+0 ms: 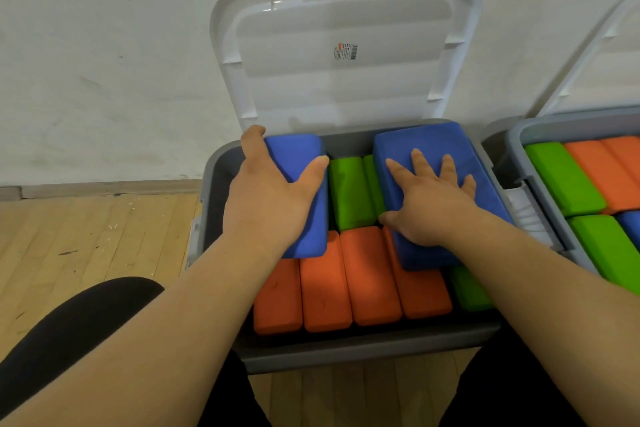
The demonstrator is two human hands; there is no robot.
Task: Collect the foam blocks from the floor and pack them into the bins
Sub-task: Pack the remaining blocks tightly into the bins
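A grey bin point(363, 354) stands open in front of me, its white lid point(343, 52) leaning back against the wall. Inside lie several orange foam blocks point(367, 274) in a row and green blocks point(349, 191) behind them. My left hand point(270, 198) grips a blue block point(298, 156) at the bin's left side, thumb and fingers round its edges. My right hand point(429, 204) presses flat with straight fingers on a second blue block point(440, 146) lying tilted on top at the right.
A second grey bin point(519, 135) at the right holds green blocks point(561, 177) and orange blocks point(602, 170), its lid also raised. Wooden floor point(86, 239) stretches to the left. My dark-clad knees frame the near bin. A white wall point(104, 62) rises behind.
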